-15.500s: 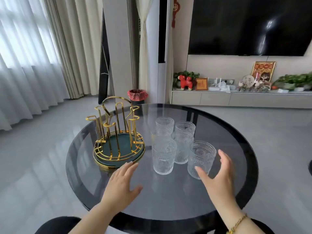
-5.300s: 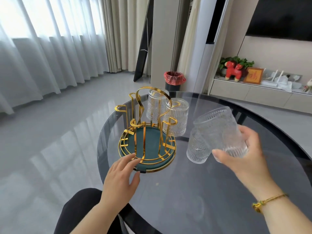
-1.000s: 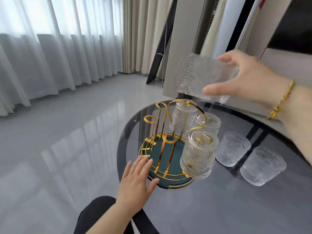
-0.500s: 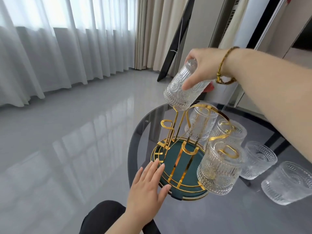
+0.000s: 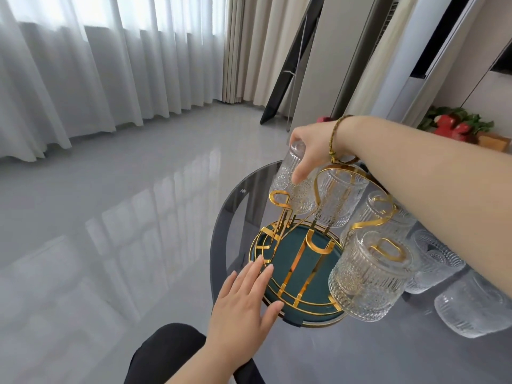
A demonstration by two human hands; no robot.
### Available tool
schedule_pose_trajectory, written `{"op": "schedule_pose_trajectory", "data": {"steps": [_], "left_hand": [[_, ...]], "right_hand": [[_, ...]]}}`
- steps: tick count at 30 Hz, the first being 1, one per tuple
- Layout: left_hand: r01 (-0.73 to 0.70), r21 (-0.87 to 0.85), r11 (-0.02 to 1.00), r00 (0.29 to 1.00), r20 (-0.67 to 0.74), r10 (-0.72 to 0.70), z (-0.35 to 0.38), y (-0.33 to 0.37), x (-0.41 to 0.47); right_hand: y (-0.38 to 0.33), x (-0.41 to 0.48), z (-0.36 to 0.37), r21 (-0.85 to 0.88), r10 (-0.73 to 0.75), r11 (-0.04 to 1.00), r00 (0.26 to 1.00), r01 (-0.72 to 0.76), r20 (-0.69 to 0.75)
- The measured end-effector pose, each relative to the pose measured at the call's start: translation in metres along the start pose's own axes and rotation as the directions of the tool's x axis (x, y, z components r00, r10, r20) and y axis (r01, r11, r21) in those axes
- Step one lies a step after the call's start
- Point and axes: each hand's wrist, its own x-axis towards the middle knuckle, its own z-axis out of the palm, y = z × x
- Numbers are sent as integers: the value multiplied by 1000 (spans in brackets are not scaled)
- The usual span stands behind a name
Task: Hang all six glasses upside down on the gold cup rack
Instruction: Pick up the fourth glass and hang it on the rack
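Observation:
The gold cup rack (image 5: 297, 261) with a dark green base stands on the round dark glass table (image 5: 360, 356). Three ribbed glasses hang upside down on its prongs: a near one (image 5: 368, 284), a right one (image 5: 379, 214) and a far one (image 5: 340, 198). My right hand (image 5: 313, 145) grips a fourth glass (image 5: 291, 184) upside down, lowered onto a far left prong. My left hand (image 5: 243, 300) lies flat with fingers spread, touching the rack's base rim. Two glasses stand upright on the table at the right, one nearer the rack (image 5: 435, 261) and one further out (image 5: 476, 309).
The rack sits close to the table's left edge (image 5: 219, 245), beyond which is glossy grey floor. White curtains hang at the left. A shelf with a red ornament (image 5: 451, 126) and plants is at the far right. My dark-clothed knee (image 5: 166, 353) is below the table edge.
My right hand has brought the glass down and left from above the rack onto a far left prong. My left hand has stayed on the base rim.

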Motion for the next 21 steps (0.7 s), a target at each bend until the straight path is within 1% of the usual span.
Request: {"op": "schedule_pose_trajectory", "data": {"steps": [3, 7, 13, 14, 15, 16, 17, 18, 20, 21], "left_hand": [[19, 15, 1000, 999, 26, -19, -1, 1, -1], [3, 15, 1000, 1000, -18, -3, 0, -1, -1], [-25, -23, 999, 999, -41, 24, 2, -3, 0], [-26, -22, 999, 999, -47, 25, 1, -2, 0], [-36, 20, 999, 998, -51, 37, 0, -1, -1], [-49, 77, 996, 998, -44, 52, -2, -1, 0], [-50, 96, 994, 998, -29, 53, -4, 1, 0], [-52, 94, 994, 998, -22, 54, -6, 4, 0], [-22, 78, 997, 999, 35, 19, -12, 7, 0], [-27, 42, 999, 999, 30, 26, -9, 5, -1]], "right_hand": [[-1, 5, 7, -24, 16, 1000, 999, -15, 47], [-2, 11, 11, -20, 6, 1000, 996, -4, 84], [-5, 16, 16, -59, 1, 998, 992, 7, 128], [-5, 16, 16, -62, 1, 998, 992, 7, 129], [-4, 17, 16, -63, 3, 998, 991, 6, 131], [-4, 17, 17, -62, 3, 998, 991, 5, 133], [-4, 17, 17, -61, 2, 998, 991, 6, 135], [-4, 18, 18, -57, 1, 998, 991, 7, 136], [-3, 17, 18, -41, 1, 999, 992, 4, 125], [-3, 17, 18, -33, 0, 999, 993, 3, 115]]}}
